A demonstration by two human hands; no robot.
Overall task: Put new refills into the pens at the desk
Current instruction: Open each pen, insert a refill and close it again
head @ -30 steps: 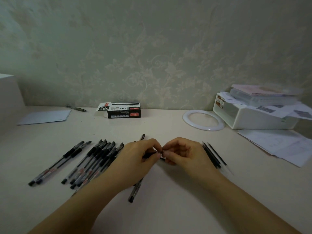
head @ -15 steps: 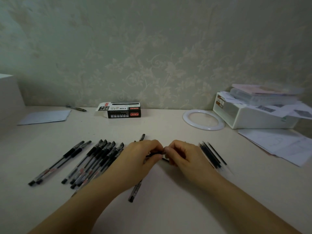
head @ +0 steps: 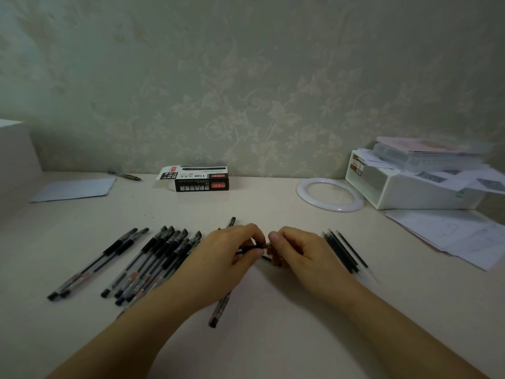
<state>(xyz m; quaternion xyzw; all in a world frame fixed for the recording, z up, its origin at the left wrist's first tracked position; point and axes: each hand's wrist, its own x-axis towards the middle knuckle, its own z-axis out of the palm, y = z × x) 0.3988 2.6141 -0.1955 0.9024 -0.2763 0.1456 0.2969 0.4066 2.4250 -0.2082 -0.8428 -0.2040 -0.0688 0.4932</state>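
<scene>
**Both hands meet on one pen, mid-refill**

The fingers (head: 257, 243) of the left hand (head: 229, 258) curl round a dark pen (head: 247, 248) held just above the desk (head: 273, 337), while the right hand (head: 297, 251) pinches its end from the other side, thumb and fingertips nearly touching the left hand's. Whether the right hand is screwing on a tip or seating a refill is too small to tell.

Under the left wrist lies another pen (head: 220, 310), pointing away from the person. Left of the hands a row of pens (head: 153, 261) lies side by side, with a separate pair (head: 95, 266) further left. Right of the hands is a small bunch of thin black refills (head: 344, 251). By my reading the task is well under way but unfinished: refills are left, and which of the lying pens are already done cannot be judged.

The desk is pale and smooth. At its back stand an opened black box (head: 199, 180), a white ring (head: 330, 194), a white bin (head: 410, 187) heaped with papers, loose sheets (head: 459, 236) at right, a pale sheet (head: 73, 188) and a lone pen (head: 124, 175) at left. Floral wallpaper (head: 246, 91) covers the wall.
</scene>
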